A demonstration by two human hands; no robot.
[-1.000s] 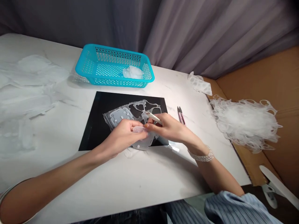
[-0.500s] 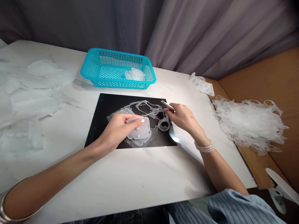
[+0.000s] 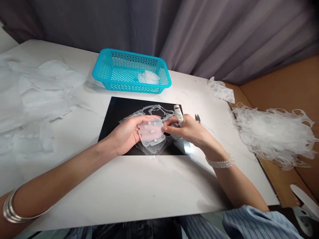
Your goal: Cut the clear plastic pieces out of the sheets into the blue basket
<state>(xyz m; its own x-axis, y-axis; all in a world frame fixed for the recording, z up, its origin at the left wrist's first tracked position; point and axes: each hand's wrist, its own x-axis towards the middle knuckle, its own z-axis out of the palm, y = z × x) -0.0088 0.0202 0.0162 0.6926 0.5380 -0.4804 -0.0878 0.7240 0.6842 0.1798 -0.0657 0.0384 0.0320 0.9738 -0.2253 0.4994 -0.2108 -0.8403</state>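
Observation:
My left hand (image 3: pixel 126 132) and my right hand (image 3: pixel 190 130) both grip a small translucent silicone piece (image 3: pixel 151 132) with white dots, held flat above a black mat (image 3: pixel 117 116). The left fingers pinch its left edge, the right fingertips its right edge. A slim white tool (image 3: pixel 178 114) also sits in my right hand, pointing up and away. Under the piece, a larger clear silicone sheet with cut-out holes (image 3: pixel 154 111) lies on the mat.
A blue basket (image 3: pixel 112 71) holding a few clear pieces stands behind the mat. Small snips (image 3: pixel 198 118) lie right of the mat. A heap of clear trimmings (image 3: pixel 271 132) fills a cardboard box at right. Clear sheets (image 3: pixel 32 96) cover the table's left.
My right hand came back from the mat's right side to the piece and took its right edge. The left hand lifted the piece off the sheet and turned it flat.

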